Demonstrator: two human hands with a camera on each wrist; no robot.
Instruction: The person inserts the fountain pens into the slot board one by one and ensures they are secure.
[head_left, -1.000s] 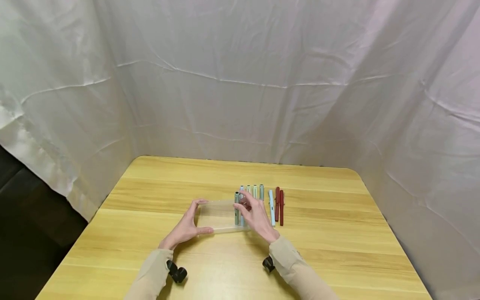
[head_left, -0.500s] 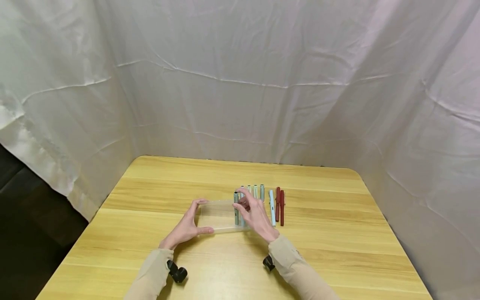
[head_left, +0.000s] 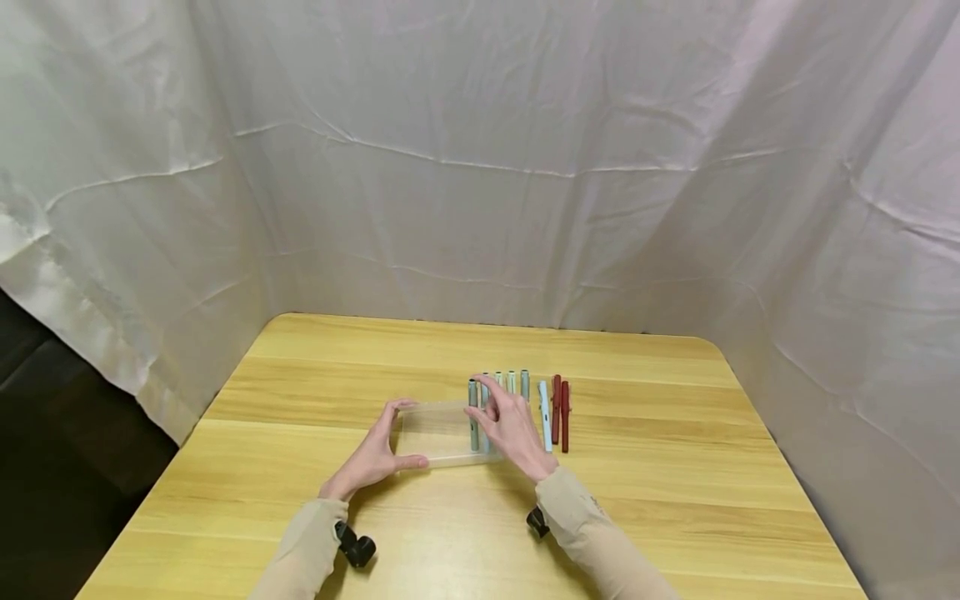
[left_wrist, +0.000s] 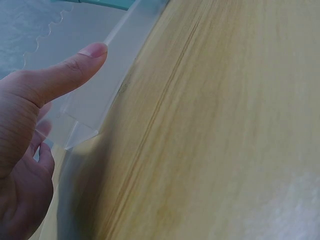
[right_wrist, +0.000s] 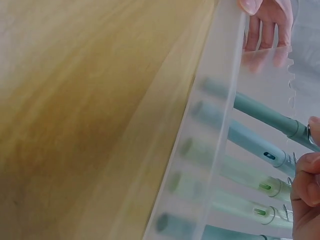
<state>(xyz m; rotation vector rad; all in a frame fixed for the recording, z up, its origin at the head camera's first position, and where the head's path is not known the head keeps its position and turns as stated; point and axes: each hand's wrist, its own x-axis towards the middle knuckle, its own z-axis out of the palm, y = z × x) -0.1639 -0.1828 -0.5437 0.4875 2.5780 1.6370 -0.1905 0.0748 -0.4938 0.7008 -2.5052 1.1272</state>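
A clear plastic pen tray (head_left: 437, 432) with a scalloped edge is gripped at its left end by my left hand (head_left: 372, 448). In the left wrist view, the thumb (left_wrist: 82, 62) lies along the tray's front wall and the other fingers are behind. Several capped pens stand side by side in the tray. The leftmost is a dark teal pen (right_wrist: 267, 114), whose cap end my right hand (head_left: 514, 430) pinches between thumb and fingers. Beside it are a light blue pen (right_wrist: 252, 140), pale green pens (right_wrist: 245, 175) and another teal pen (head_left: 524, 385), partly covered by the right hand in the head view.
Right of the tray, a pale blue pen (head_left: 545, 415) and two dark red pens (head_left: 565, 417) lie on the wooden table (head_left: 660, 467). Grey-white curtains (head_left: 480, 183) enclose the back and sides.
The teal pen's upper end and the right index fingertip have risen very slightly. The left hand and the tray hold practically the same place.
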